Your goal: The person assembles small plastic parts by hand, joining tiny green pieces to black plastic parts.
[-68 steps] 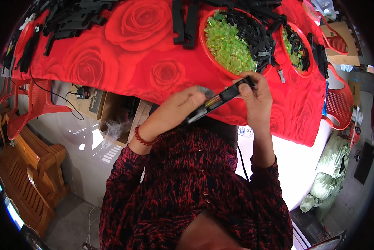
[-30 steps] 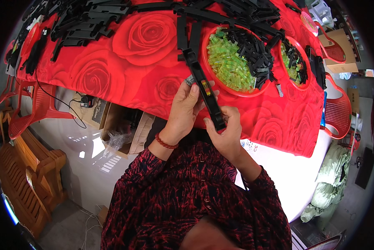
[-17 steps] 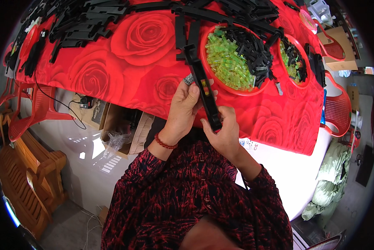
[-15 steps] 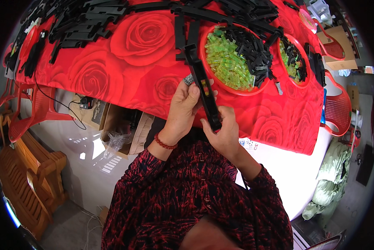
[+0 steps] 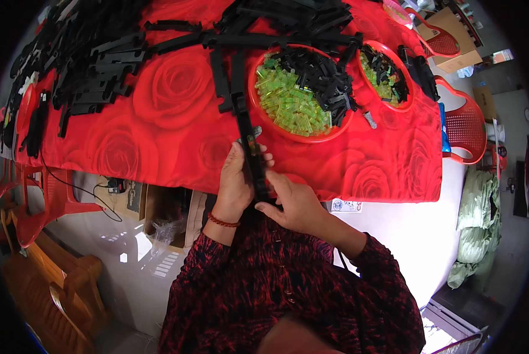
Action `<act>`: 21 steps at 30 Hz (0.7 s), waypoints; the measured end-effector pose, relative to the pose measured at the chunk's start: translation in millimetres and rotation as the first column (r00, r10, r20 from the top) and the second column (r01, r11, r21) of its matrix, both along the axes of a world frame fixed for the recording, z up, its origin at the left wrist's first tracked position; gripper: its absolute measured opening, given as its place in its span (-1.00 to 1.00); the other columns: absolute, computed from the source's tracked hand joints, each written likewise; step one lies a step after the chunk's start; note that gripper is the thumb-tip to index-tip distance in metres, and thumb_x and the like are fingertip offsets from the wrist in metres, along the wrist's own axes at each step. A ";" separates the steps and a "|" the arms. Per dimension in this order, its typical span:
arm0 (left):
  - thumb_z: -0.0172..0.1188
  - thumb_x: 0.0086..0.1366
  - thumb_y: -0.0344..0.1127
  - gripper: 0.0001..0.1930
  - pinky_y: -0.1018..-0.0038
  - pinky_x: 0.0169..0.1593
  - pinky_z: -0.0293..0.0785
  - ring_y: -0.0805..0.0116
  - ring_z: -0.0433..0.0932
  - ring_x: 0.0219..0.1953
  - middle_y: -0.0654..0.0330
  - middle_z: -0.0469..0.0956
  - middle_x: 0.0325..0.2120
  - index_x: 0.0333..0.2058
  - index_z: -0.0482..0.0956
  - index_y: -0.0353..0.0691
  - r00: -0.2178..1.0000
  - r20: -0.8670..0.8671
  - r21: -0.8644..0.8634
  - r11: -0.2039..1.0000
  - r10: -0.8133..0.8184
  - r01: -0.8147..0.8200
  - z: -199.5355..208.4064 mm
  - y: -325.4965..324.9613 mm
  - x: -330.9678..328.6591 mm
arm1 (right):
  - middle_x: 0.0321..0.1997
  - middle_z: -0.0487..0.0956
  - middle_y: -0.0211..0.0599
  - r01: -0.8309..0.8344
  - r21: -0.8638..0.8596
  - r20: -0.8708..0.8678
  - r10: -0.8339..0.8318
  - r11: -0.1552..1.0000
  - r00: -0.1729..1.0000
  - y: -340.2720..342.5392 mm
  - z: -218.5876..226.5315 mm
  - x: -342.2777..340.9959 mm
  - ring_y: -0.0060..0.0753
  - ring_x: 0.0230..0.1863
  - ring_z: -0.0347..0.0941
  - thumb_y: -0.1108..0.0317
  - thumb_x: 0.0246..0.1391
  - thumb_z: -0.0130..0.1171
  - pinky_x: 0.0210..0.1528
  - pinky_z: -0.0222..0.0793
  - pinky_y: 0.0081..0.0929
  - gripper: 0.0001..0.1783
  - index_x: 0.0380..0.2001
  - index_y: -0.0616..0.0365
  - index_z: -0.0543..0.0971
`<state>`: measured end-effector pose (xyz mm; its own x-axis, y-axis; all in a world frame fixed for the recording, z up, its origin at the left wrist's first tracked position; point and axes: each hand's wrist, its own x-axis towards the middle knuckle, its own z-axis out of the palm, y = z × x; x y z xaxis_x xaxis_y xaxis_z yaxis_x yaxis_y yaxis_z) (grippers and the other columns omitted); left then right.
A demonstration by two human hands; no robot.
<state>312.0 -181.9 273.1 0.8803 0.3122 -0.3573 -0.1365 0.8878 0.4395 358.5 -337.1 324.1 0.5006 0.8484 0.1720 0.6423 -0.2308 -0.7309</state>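
left hand (image 5: 236, 180): grip wrapped round the left side of the long black strip (image 5: 250, 150), fingers curled over its top face, thumb side hidden. A red bead bracelet (image 5: 223, 221) sits on the wrist.
right hand (image 5: 294, 203): grip on the near end of the strip, fingertips (image 5: 263, 206) pinching it from the right, palm down.
black strip: narrow, long, runs from the near edge of the worktop (image 5: 176, 124) away toward the far side, slightly tilted left at the far end. Near end sits between both hands, far end lies on the cloth just left of the large bowl. A small yellow-green piece shows on it near the left hand's fingertips; too small to tell how it is seated.
worktop: covered with a red cloth with a big rose print, cloth hangs over the near edge.
large red bowl (image 5: 335, 127): right of the strip, near it; holds clear green blocks (image 5: 288, 103) on the left half and small black parts (image 5: 323, 79) on the right half.
second red bowl (image 5: 407, 94): further right, same mix of green and black pieces, smaller.
black strip piles (image 5: 99, 65): far left of the worktop, many stacked; more across the far edge above the bowls.
red plastic chair (image 5: 465, 127): right of the worktop, beside its corner.
wooden chair (image 5: 46, 277): near left, on the floor.
sleeves (image 5: 288, 289): dark red and black pattern, both forearms come in from the near edge.
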 end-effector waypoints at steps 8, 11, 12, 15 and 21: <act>-0.15 0.54 -0.02 -0.60 0.39 -0.34 0.42 0.28 0.46 -0.37 0.05 0.53 -0.21 0.04 0.38 -0.24 0.960 0.247 -0.137 0.976 -0.133 0.171 -30.6 20.8 1.9 | -0.33 0.60 -0.23 0.300 0.147 -0.197 -0.269 0.943 0.943 -14.5 6.9 56.5 -0.43 -0.39 0.56 0.44 0.21 0.20 -0.36 0.49 -0.43 -0.79 -0.10 0.24 0.55; -0.13 0.53 -0.02 -0.60 0.36 -0.31 0.46 0.27 0.49 -0.34 0.05 0.54 -0.21 0.04 0.39 -0.24 0.961 0.240 -0.151 0.973 -0.136 0.175 -28.0 20.2 2.6 | -0.29 0.57 -0.38 0.613 0.186 -0.606 -0.402 0.768 0.687 -14.7 12.9 95.1 -0.65 -0.38 0.47 0.48 0.29 0.09 -0.37 0.42 -0.65 -0.78 -0.03 0.24 0.55; -0.13 0.53 -0.02 -0.60 0.36 -0.31 0.46 0.27 0.49 -0.34 0.05 0.54 -0.21 0.04 0.39 -0.24 0.960 0.244 -0.148 0.973 -0.140 0.179 -25.3 19.4 3.0 | -0.29 0.57 -0.38 0.615 0.191 -0.604 -0.403 0.765 0.688 -12.7 13.1 108.3 -0.65 -0.38 0.47 0.48 0.29 0.09 -0.37 0.42 -0.65 -0.78 -0.03 0.24 0.55; -0.13 0.52 0.02 -0.58 0.38 -0.29 0.43 0.30 0.43 -0.33 0.11 0.50 -0.22 -0.04 0.42 -0.27 0.979 0.141 -0.106 0.980 -0.150 0.166 -20.8 17.4 4.3 | -0.29 0.54 -0.34 0.697 0.252 -0.472 -0.543 0.672 0.694 -8.6 0.9 145.2 -0.63 -0.39 0.45 0.49 0.25 0.14 -0.40 0.39 -0.62 -0.76 -0.02 0.26 0.53; -0.11 0.51 0.02 -0.59 0.30 -0.19 0.48 0.27 0.50 -0.27 0.09 0.53 -0.20 -0.02 0.43 -0.24 0.966 0.186 -0.067 0.978 -0.181 0.196 -25.8 18.4 0.6 | -0.14 0.51 -0.01 0.618 0.169 0.436 -0.620 0.768 0.652 6.3 -4.6 166.2 0.02 -0.24 0.56 0.25 0.13 0.29 -0.30 0.53 -0.15 -0.58 0.00 0.24 0.51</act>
